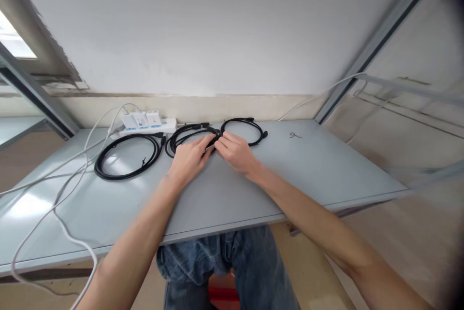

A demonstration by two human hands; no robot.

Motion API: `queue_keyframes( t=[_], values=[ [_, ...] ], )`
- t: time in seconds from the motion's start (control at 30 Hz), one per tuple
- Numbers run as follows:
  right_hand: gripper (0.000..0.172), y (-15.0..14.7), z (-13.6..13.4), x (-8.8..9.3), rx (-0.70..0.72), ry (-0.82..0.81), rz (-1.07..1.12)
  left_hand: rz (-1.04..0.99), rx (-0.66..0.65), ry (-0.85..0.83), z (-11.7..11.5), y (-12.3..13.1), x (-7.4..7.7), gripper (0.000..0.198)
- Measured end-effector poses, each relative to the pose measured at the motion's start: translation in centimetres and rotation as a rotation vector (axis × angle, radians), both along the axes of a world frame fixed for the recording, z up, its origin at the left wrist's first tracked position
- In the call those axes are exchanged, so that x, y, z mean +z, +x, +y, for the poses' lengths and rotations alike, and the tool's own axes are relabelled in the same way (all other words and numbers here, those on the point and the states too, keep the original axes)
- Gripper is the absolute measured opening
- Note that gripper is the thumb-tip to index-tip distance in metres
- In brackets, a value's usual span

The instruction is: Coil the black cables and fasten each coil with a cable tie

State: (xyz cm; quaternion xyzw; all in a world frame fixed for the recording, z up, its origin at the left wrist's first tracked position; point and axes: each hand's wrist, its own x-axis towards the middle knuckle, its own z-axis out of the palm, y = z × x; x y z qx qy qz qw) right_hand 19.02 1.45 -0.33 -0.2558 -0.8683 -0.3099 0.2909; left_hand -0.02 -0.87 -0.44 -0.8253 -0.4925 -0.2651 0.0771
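A coiled black cable [188,131] lies on the grey-blue table [232,204] in the middle of the head view. My left hand [192,155] is closed on the right side of this coil, thumb and fingers around it. Close beside it, my right hand [235,151] has its fingertips pinched at the coil's right edge; what they hold there is hidden. Another black cable coil [263,129] lies just behind and right of my right hand. To the left rests a larger black cable coil [125,176], with a small black tie on it.
A white power strip [168,125] with white plug adapters [139,118] stands against the wall at the back left. White cords [58,204] run across the left side and over the front edge. A short black tie [295,135] lies at the right. Metal posts [362,63] flank the table.
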Motion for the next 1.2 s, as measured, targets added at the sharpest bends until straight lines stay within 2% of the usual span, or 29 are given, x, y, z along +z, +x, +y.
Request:
queue_keyframes(
  t=[0.1,0.17,0.3,0.43,0.57,0.63,0.7,0.87,1.03,1.2],
  values=[
    [0.033,-0.2,-0.4,0.1,0.065,-0.059,0.028,-0.023,-0.053,0.054,0.0,-0.3,0.0,0.035],
    [0.032,-0.4,-0.7,0.1,0.102,-0.200,0.147,-0.067,-0.068,0.094,0.2,-0.5,-0.3,0.034],
    [0.023,-0.8,-1.2,0.2,0.229,-0.684,0.630,-0.177,-0.108,0.181,0.6,-0.8,-0.8,0.032],
    [0.034,-0.6,-0.9,0.2,0.329,-1.181,1.028,-0.228,-0.125,0.234,0.7,-1.0,-1.1,0.032],
    [0.033,-0.4,0.1,-0.7,0.388,-1.610,1.271,-0.226,-0.143,0.248,0.9,-1.1,-1.1,0.032],
    [0.037,-0.6,0.5,-1.2,0.455,-1.765,1.335,-0.227,-0.152,0.250,1.0,-1.1,-1.2,0.031],
    [0.038,-0.7,0.7,-1.5,0.519,-1.865,1.360,-0.228,-0.165,0.255,1.0,-1.2,-1.2,0.031],
    [0.029,-1.0,0.7,-1.5,0.632,-2.041,1.332,-0.207,-0.185,0.267,1.2,-1.2,-1.3,0.032],
    [0.023,-1.3,0.7,-1.6,0.694,-2.103,1.359,-0.190,-0.205,0.254,1.2,-1.2,-1.3,0.033],
    [0.027,-1.7,0.9,-2.1,0.712,-2.123,1.397,-0.205,-0.205,0.250,1.1,-1.2,-1.3,0.032]
  ],
)
